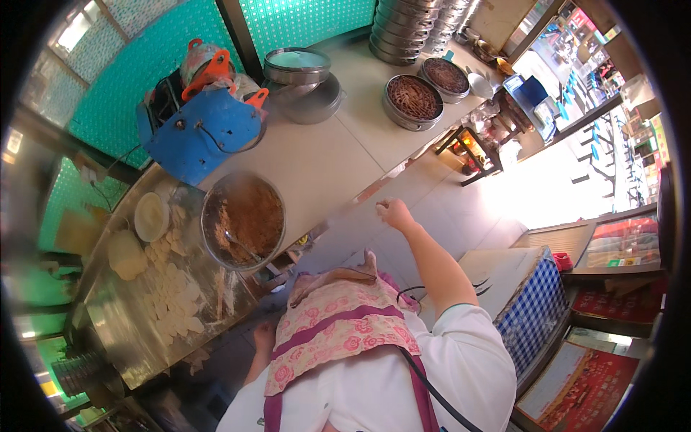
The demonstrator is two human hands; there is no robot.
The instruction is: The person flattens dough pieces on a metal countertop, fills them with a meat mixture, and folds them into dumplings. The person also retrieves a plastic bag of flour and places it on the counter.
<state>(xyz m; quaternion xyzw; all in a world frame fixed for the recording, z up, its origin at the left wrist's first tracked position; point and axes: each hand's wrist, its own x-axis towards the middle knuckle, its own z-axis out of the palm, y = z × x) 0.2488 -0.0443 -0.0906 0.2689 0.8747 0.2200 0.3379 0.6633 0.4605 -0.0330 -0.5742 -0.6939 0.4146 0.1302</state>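
My right hand (394, 212), with pale dust on its curled fingers, is held over the floor beyond the counter's edge; nothing shows in it. My left hand (264, 336) hangs low by the flowered apron (345, 335), small and partly in shadow. A large steel bowl (259, 216) of brown crumbly filling, with a spoon (243, 245) in it, stands on the counter. Left of it, flattened dough pieces (173, 302) lie by a rolling pin (220, 294), a lump of dough (127, 255) and a pale bowl (151, 217) on the floured steel worktop (116, 335).
Two round steamer trays (414, 102) of brown food, stacked steamers (399, 32) and round metal pans (313, 100) stand along the counter (324, 151). A blue-covered machine (205, 135) is behind the bowl. At right is a box-like unit with checked cloth (532, 313).
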